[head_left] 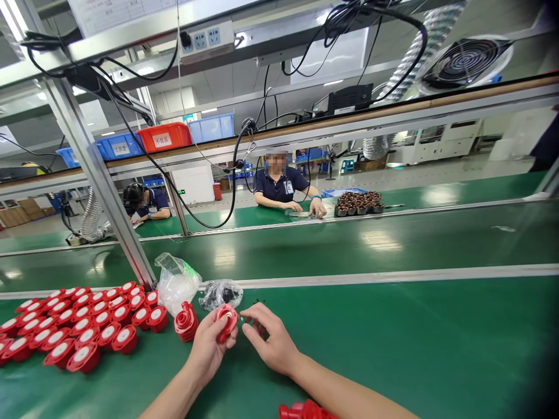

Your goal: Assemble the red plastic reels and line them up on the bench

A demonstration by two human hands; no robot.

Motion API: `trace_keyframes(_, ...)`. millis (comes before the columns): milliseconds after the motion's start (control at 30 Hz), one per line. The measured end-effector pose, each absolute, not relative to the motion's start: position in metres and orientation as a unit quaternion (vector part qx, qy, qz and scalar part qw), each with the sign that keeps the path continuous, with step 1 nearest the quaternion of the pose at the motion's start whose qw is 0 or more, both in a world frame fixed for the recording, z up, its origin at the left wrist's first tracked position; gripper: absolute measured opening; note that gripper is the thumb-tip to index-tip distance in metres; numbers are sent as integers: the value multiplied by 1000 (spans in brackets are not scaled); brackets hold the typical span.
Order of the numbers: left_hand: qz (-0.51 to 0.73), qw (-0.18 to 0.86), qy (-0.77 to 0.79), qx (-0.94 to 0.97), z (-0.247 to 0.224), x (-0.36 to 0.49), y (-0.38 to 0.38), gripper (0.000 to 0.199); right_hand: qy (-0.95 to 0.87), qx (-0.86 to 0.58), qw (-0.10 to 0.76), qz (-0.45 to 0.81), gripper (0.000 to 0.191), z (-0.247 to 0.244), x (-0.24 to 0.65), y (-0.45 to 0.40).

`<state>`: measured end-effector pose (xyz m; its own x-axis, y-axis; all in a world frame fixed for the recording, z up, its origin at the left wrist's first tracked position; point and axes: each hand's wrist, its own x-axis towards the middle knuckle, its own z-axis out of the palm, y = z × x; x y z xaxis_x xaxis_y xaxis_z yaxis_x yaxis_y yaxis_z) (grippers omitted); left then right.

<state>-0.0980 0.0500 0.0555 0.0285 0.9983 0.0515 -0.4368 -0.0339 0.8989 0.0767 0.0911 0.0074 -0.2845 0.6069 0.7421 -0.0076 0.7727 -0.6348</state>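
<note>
My left hand (212,340) is closed around a red round plastic housing (227,321), its ringed open side turned up toward me. Just to the right, my right hand (273,337) has its thumb and forefinger curled close together at the housing's edge. A tiny pale speck shows at those fingertips, too small to name. Left of my left hand stands a small stack of red plastic parts (186,321). Behind the hands lie a clear bag of white pieces (178,288) and a clear bag of small black pieces (222,293).
Many red housings with white round faces (82,323) fill the left of the green bench (393,349). More red parts (305,410) lie at the near edge, by my right forearm. A metal post (102,174) rises at left. Across the belt, a co-worker (279,186) sits near copper-coloured parts (360,202).
</note>
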Motion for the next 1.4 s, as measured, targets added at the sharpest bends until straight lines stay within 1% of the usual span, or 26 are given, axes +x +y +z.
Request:
trace_keyframes(133,602,585,358,409,50,-96,48,41,-766,-201,547,271,27,8,77,87)
trace_keyframes(200,606,584,366,398,45,-93,49,43,-779,-218,521,272,38,8,77,87)
trace_keyframes(267,609,589,372,380,39,-89,50,46,-792,-231,498,267,54,6,75,87)
trace_keyframes(333,612,601,365,361,36,-85,51,49,-798,-236,494,253,69,4,73,89)
trace_keyframes(400,615,620,347,342,34,-83,51,49,-796,-240,503,238,73,1,72,92)
trace_keyframes(467,612,640,325,331,33,-83,51,48,-790,-247,512,230,69,-1,72,94)
trace_keyframes(600,589,652,338,338,27,-86,51,46,-774,-252,538,220,47,-2,73,99)
trace_keyframes(700,553,664,367,345,20,-87,54,33,-774,-217,556,212,26,2,73,100)
trace_keyframes(767,515,690,372,346,16,-88,55,21,-775,-195,562,214,19,5,72,99)
trace_keyframes(800,489,708,375,345,15,-89,56,22,-775,-190,561,219,19,7,72,98)
trace_keyframes(933,350,781,386,346,15,-95,55,51,-773,-193,550,250,26,11,71,91)
trace_keyframes(1000,305,797,386,350,16,-99,55,58,-769,-187,539,289,30,11,70,87)
trace_keyframes(1100,274,803,388,360,16,-102,55,65,-747,-193,514,374,33,11,69,85)
trace_keyframes(1167,270,800,392,364,16,-103,56,67,-731,-215,513,395,32,10,69,86)
trace_keyframes(1233,282,794,400,361,15,-101,58,65,-713,-241,532,388,32,8,69,90)
trace_keyframes(1300,319,782,405,350,15,-99,60,61,-684,-265,552,396,36,5,69,96)
trace_keyframes(1400,396,756,402,332,16,-96,61,49,-643,-292,563,429,47,0,70,104)
